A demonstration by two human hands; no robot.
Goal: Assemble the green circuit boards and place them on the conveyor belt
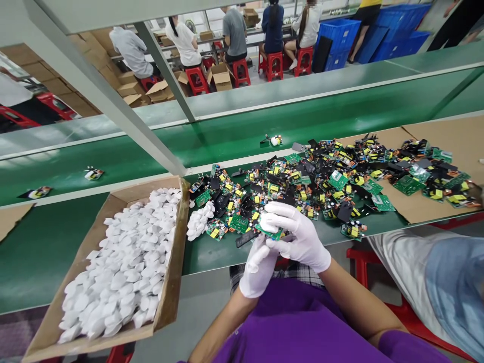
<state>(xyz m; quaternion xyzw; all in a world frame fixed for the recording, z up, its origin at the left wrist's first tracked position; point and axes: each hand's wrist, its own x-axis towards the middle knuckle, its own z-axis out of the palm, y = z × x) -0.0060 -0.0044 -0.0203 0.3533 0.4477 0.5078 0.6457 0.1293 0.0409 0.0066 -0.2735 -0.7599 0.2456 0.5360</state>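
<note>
While a cardboard box (172, 290) full of white pieces (126, 267) fills the lower left of the frame, more lie beside it on the desk (215, 256); at lower center, the left hand (260, 268) and right hand (302, 239) share their grip on a green circuit board (273, 235), and piled boards (338, 180) spread toward the right edge.

Red stools (275, 56), open cardboard boxes (221, 79), blue crates (337, 36) in the background.

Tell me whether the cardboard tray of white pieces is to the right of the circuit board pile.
No, the cardboard tray sits to the left of the circuit board pile.
</note>
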